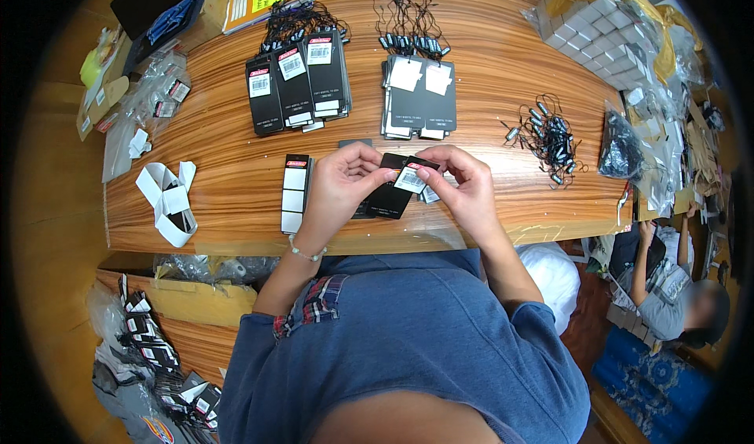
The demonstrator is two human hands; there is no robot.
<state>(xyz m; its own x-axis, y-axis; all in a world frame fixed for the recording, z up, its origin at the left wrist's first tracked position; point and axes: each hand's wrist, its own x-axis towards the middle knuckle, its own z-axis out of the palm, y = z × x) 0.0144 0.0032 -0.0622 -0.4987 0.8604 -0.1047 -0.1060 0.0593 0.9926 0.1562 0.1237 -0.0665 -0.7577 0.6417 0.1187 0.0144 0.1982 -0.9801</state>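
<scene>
While the person stood over the wooden table (pixel 236 169), I looked along it from the left: a pile of clear bags (pixel 153 91) near the far corner, loose white backing strips (pixel 166 197) closer in, and then a sticker strip (pixel 294 193) lying just left of the hands. Behind it sat a fanned stack of labelled tags (pixel 297 83) with their cords, and further right a second stack (pixel 420 98) lying with white slips on top. The left hand (pixel 342 185) was closed around a black tag (pixel 393 189), thumb and fingers pinching its upper edge just above the table's near side. The right hand (pixel 463 185) was closed too, its fingertips pressing a small white sticker (pixel 410 179) onto the tag's top corner. To my eye the step wanted the tag held flat and steady, the sticker squared to the tag's edges, then smoothed from one side across so no corner lifted. Right of the hands lay a tangle of black cords (pixel 550 138), a dark bag (pixel 620 146), and stacked white boxes (pixel 597 36) in plastic. Another person (pixel 675 295) sat on the floor well apart, at the lower right.
</scene>
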